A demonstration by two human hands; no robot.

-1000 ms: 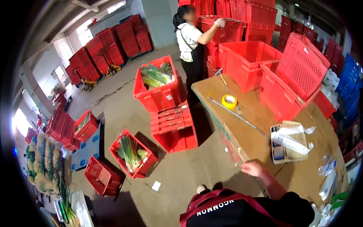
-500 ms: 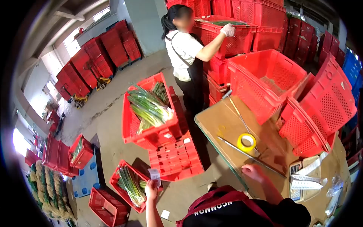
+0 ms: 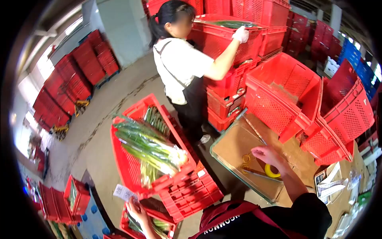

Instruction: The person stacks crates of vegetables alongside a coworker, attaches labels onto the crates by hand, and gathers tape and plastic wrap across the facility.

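Slip (image 3: 125, 193) pinched in left hand (image 3: 137, 212). Bagged greens (image 3: 151, 145) seen ahead-right of it, in crate (image 3: 171, 182) – long axis slanted far-left to near-right; left hand nearer, crate wall between. Right hand (image 3: 267, 155) held half-open over table (image 3: 229, 143), near tape (image 3: 272, 171).

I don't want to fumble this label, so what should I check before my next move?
1. Label gripped in left hand: ok.
2. Its print readable: cannot tell, too small.
3. Bagged greens lying in the upper crate: ok.
4. Right hand well apart from the co-worker's gloved hand: ok.
5. Yellow tape in full view: not ok, your right forearm partly covers it.
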